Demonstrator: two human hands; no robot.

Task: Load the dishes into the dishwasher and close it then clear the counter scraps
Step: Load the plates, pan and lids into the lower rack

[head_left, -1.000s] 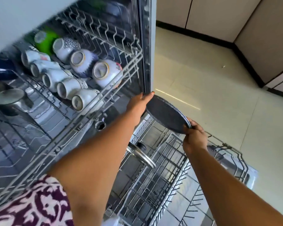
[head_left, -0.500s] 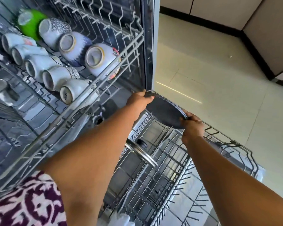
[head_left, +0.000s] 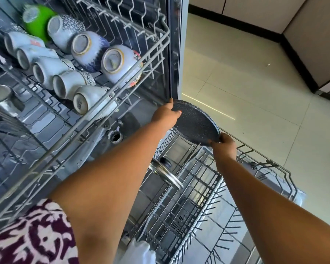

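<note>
Holding a dark speckled round pan [head_left: 195,124] between both hands, the person keeps it tilted above the far end of the lower dishwasher rack [head_left: 191,189]. The left hand [head_left: 166,116] grips the upper left rim, thumb laid across the pan's face. The right hand [head_left: 224,145] grasps the lower right rim with curled fingers. The pan's lower edge sits just beside the rack's tines; contact cannot be determined. A glass pot lid [head_left: 166,175] with a metal rim stands on edge in the lower rack, nearer the person. The upper rack [head_left: 122,54] is pulled out and carries inverted patterned cups [head_left: 69,82], bowls [head_left: 120,65] and a green bowl [head_left: 37,20]. A patterned sleeve [head_left: 32,237] covers the left upper arm.
</note>
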